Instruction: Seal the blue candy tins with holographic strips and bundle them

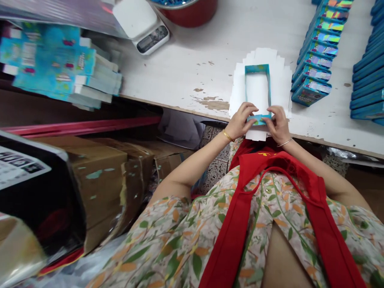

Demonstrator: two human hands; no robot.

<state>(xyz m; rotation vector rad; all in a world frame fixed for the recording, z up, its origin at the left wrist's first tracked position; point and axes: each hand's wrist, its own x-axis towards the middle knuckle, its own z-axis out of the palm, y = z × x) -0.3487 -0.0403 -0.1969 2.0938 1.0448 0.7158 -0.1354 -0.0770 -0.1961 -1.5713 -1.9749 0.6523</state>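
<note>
A flat white cardboard blank (pixel 258 86) lies at the table's front edge, with several tabs fanned out around it. On it stands a blue cardboard strip (pixel 258 69) folded into an upright rectangular frame. At the frame's near end, my left hand (pixel 242 120) pinches the left corner between thumb and fingers. My right hand (pixel 277 122) grips the near right corner the same way, thumb on the outer face. The strip's near side shows between both thumbs.
Finished-looking blue boxes (pixel 312 92) stand in a row to the right, with another stack (pixel 367 92) beyond. A white scale (pixel 153 38) and a red bowl (pixel 192 14) sit at the back. Printed flat cartons (pixel 57 64) are piled left. Brown cardboard boxes (pixel 99 176) stand below.
</note>
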